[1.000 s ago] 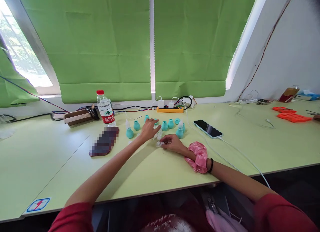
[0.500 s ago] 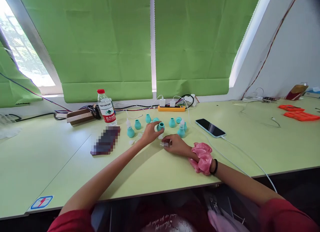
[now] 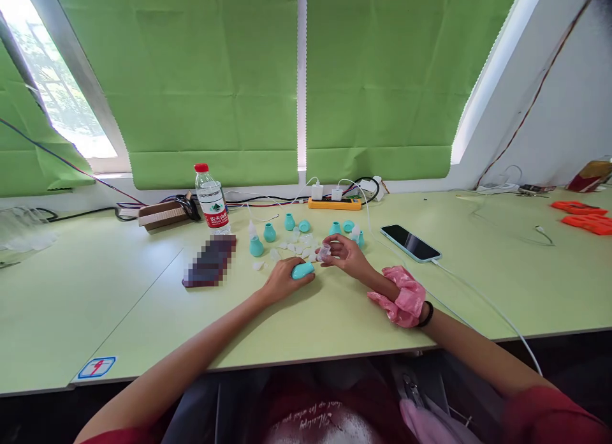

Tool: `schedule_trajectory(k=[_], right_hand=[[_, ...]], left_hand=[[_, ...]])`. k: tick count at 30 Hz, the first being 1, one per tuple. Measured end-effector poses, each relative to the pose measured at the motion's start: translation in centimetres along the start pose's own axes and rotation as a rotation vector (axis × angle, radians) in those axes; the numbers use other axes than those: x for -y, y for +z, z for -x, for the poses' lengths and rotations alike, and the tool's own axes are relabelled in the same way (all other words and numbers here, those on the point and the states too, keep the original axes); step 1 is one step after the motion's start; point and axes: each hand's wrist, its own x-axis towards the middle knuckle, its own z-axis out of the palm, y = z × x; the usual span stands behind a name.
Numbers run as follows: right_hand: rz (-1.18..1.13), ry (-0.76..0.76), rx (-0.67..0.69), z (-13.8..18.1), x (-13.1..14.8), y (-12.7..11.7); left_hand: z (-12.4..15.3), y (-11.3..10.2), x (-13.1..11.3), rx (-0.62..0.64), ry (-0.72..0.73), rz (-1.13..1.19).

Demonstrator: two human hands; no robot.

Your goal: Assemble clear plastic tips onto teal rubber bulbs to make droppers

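My left hand [image 3: 283, 279] is closed around a teal squeeze bulb [image 3: 302, 270] lying tilted on its side, low over the table. Between the fingertips of my right hand [image 3: 348, 258] is a small clear plastic piece [image 3: 324, 251], cup-like in shape. Several more teal bulbs stand beyond my hands, among them one bulb [image 3: 269, 232] with its mouth up and one bulb [image 3: 256, 245] fitted with a clear tip [image 3: 252, 228]. Small translucent plastic parts [image 3: 305, 240] lie scattered between the bulbs and my hands.
At the left are a water bottle [image 3: 213, 201], a blurred dark flat object [image 3: 210, 260] and an open cardboard box [image 3: 163, 215]. An orange power strip [image 3: 335, 204] lies at the back. To the right a phone [image 3: 410, 242] is plugged into a white cable [image 3: 488, 300], and orange parts [image 3: 578, 208] lie farther off.
My left hand has come down toward me, and its bulb has turned from mouth-up onto its side. My right hand has lifted the clear piece slightly up and away from me.
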Motion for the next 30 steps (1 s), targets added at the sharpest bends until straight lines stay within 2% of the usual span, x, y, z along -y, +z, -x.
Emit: schedule_trajectory(k=[3, 9, 16, 18, 21, 25, 30], right_hand=[[-0.158, 0.035, 0.057, 0.1, 0.6, 0.4], [-0.238, 0.13, 0.131, 0.5, 0.5, 0.6], [-0.295, 0.09, 0.124, 0.4, 0.2, 0.6], [-0.252, 0.074, 0.13, 0.4, 0.0, 0.6], [-0.043, 0.032, 0.095, 0.4, -0.5, 0.4], [0.198, -0.045, 0.024, 0.6, -0.6, 0.4], [0.192, 0.019, 0.155, 0.8, 0.1, -0.1]], left_hand=[[0.2, -0.3, -0.2, 0.008, -0.012, 0.056], [0.5, -0.7, -0.6, 0.037, -0.08, 0.18], [0.5, -0.4, -0.7, 0.057, -0.115, 0.248], [0.6, -0.3, -0.7, 0.069, -0.118, 0.254], [0.6, -0.5, -0.5, 0.056, -0.129, 0.199], [0.5, -1.1, -0.4, -0.004, -0.047, 0.089], [0.7, -1.4, -0.5, 0.107, 0.034, 0.052]])
